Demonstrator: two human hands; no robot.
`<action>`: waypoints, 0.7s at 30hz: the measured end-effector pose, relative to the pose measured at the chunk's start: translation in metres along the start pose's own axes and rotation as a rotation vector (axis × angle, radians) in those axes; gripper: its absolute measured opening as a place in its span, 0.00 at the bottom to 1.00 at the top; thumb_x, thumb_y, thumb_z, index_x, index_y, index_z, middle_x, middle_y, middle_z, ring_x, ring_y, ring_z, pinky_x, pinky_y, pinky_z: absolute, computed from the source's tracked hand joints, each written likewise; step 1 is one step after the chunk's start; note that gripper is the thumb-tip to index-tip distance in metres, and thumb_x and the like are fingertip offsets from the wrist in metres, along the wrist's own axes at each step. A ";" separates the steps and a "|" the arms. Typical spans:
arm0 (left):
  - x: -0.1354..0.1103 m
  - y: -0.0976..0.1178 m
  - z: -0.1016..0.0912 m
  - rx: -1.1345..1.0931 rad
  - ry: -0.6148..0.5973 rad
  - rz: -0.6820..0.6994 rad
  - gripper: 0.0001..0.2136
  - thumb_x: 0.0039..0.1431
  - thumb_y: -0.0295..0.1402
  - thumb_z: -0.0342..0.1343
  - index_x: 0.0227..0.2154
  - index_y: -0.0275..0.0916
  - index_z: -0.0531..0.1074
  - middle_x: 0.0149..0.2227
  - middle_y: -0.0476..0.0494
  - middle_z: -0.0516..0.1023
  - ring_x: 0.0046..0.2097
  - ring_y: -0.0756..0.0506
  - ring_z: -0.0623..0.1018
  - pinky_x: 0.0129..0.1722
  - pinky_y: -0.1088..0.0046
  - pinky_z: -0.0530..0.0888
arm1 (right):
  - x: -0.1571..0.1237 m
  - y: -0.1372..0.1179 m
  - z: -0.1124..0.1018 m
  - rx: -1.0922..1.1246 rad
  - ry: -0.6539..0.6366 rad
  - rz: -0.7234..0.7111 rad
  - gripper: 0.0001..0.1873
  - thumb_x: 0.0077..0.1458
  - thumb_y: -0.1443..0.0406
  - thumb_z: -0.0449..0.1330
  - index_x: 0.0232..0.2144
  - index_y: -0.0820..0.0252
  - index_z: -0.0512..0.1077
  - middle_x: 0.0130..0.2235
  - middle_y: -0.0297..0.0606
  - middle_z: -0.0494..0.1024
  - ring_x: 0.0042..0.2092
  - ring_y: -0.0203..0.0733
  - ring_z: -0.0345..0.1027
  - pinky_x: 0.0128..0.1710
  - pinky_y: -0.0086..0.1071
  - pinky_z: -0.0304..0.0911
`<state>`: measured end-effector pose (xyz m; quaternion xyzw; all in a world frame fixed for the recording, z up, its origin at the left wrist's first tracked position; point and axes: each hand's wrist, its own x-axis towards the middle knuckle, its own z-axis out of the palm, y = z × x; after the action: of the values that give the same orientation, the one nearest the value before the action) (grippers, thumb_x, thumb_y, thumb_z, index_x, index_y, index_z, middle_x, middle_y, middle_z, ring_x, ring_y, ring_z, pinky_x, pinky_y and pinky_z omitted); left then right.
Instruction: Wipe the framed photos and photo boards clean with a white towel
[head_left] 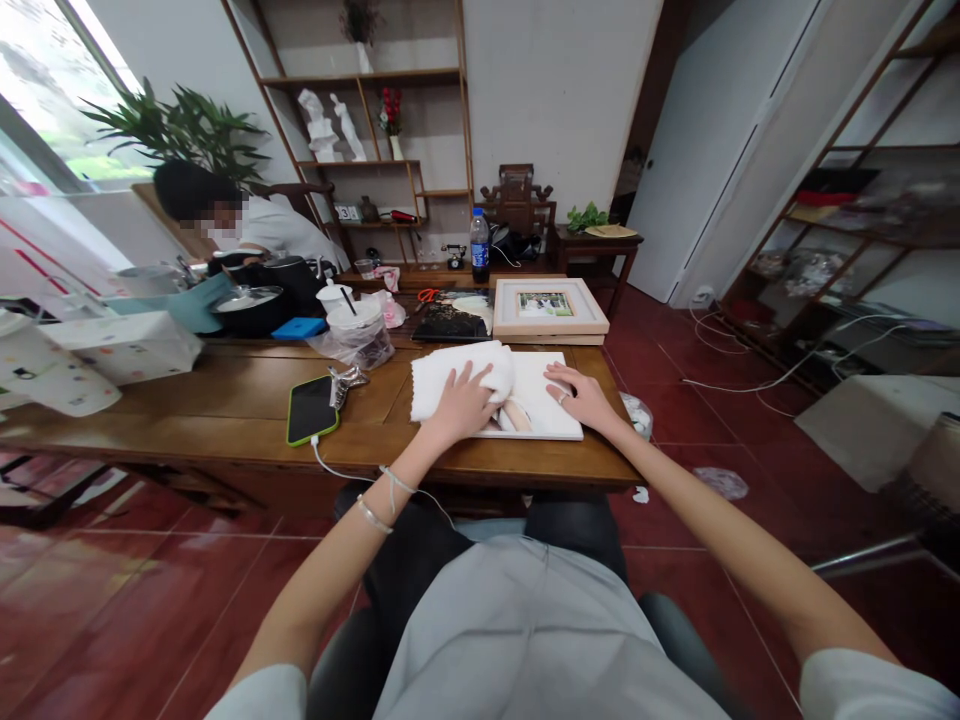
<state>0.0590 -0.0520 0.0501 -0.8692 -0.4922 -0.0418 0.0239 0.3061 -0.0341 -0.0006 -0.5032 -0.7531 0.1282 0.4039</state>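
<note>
My left hand [461,400] lies flat, fingers spread, on a folded white cloth [442,378] that covers the left part of a white picture frame [551,408] on the wooden table [225,400]. My right hand [581,395] rests flat on the frame's right side, fingers stretched out, with a ring on one finger. A strip of the picture shows between the cloth and my right hand. A second framed picture [547,307] lies just beyond.
A green-cased phone [311,408] on a white cable lies left of the cloth. Cups in a plastic bag [356,335], pots [251,305], a water bottle [480,245] and boxes [120,345] crowd the far and left side. Another person [247,220] sits at the far left. Cables run across the red floor [750,380].
</note>
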 end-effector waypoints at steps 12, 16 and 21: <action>0.029 -0.013 0.012 0.088 0.054 -0.109 0.19 0.65 0.38 0.41 0.52 0.40 0.71 0.66 0.44 0.53 0.66 0.34 0.51 0.62 0.51 0.52 | 0.000 0.002 0.000 0.000 0.006 -0.010 0.15 0.53 0.65 0.59 0.43 0.55 0.77 0.52 0.41 0.75 0.58 0.46 0.64 0.60 0.44 0.56; 0.001 0.015 -0.002 0.113 -0.018 -0.071 0.19 0.64 0.35 0.42 0.50 0.35 0.72 0.66 0.39 0.53 0.64 0.29 0.55 0.59 0.48 0.57 | 0.000 0.003 0.001 0.009 0.010 -0.020 0.15 0.53 0.65 0.59 0.43 0.57 0.77 0.52 0.42 0.75 0.58 0.47 0.64 0.60 0.44 0.57; -0.044 0.063 -0.017 0.140 -0.077 0.007 0.18 0.63 0.32 0.44 0.48 0.35 0.75 0.65 0.37 0.54 0.63 0.27 0.57 0.57 0.46 0.60 | 0.000 0.004 0.001 -0.016 0.004 -0.012 0.15 0.53 0.65 0.58 0.44 0.56 0.76 0.52 0.41 0.75 0.58 0.46 0.63 0.60 0.44 0.56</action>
<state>0.0896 -0.1237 0.0632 -0.8679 -0.4916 0.0262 0.0658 0.3077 -0.0319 -0.0036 -0.5022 -0.7563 0.1188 0.4021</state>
